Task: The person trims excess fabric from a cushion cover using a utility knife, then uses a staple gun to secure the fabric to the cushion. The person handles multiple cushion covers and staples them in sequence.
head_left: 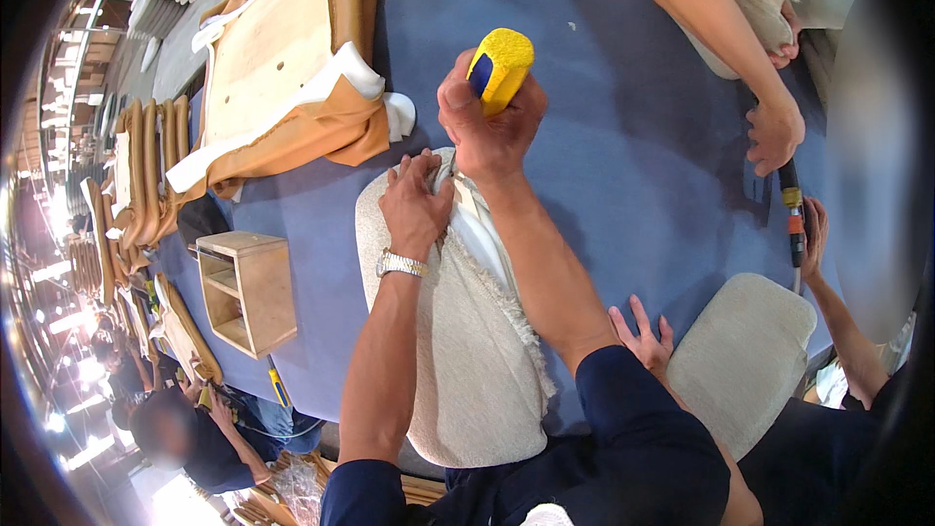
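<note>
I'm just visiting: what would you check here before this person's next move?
1. Right hand gripping the yellow-and-blue-handled tool: ok, fingers wrapped around its handle.
2. Left hand on the cream fabric-covered cushion: ok, near the tool.
3. Cover closed along the cushion's upper right side: not ok; white material shows in the gap.
4. Tool's tip well placed: cannot tell; not clearly visible.
5. Nearest co-worker's hand clear of this cushion: ok, apart, to its right.

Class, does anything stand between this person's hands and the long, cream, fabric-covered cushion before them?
Nothing visible blocks the left hand, which rests directly on the cushion's upper part. The right hand is closed around a yellow, blunt-ended handle with a blue patch near that end; whether the tool's lower end touches it is unclear.
</note>
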The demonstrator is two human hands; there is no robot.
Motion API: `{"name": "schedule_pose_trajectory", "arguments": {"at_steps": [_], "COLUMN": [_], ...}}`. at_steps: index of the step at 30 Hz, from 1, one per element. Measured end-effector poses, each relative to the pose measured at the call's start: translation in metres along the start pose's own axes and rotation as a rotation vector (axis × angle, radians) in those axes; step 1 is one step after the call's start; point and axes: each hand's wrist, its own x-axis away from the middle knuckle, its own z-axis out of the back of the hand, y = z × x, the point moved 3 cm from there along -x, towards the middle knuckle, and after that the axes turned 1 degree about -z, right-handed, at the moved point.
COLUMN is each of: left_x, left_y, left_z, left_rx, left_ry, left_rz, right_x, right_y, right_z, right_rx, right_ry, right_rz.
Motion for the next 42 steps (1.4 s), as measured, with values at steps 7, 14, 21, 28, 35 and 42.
{"name": "schedule_pose_trajectory", "arguments": {"at_steps": [7, 14, 21, 28, 35, 42], "left_x": [0.002, 0.0, -0.001, -0.002, 0.024, 0.043], "left_y": [0.001, -0.009, -0.011, -0.034, -0.018, -0.082], "left_z": [0.0, -0.01, -0.016, -0.004, 0.026, 0.055], "left_rx": [0.028, 0.026, 0.042, -0.051, 0.033, 0.234], "left_ry": [0.03, 0.069, 0.164, 0.204, 0.271, 0.32], "left_rz": [-0.016, -0.04, -0.109, -0.182, -0.195, -0.027], "right_x": [0.001, -0.005, -0.003, 0.041, 0.095, 0.15], "right_y": [-0.005, -0.011, -0.094, -0.048, -0.078, -0.073], "right_z": [-0.001, -0.012, 0.019, 0.072, 0.157, 0.136], "right_rx": [-0.068, 0.139, 0.832, 1.472, 1.901, 1.885], "right_ry": [-0.013, -0.158, -0.32, -0.764, -0.667, -0.751], "right_rz": [0.086, -0.1, -0.278, -0.379, -0.299, -0.151]}}
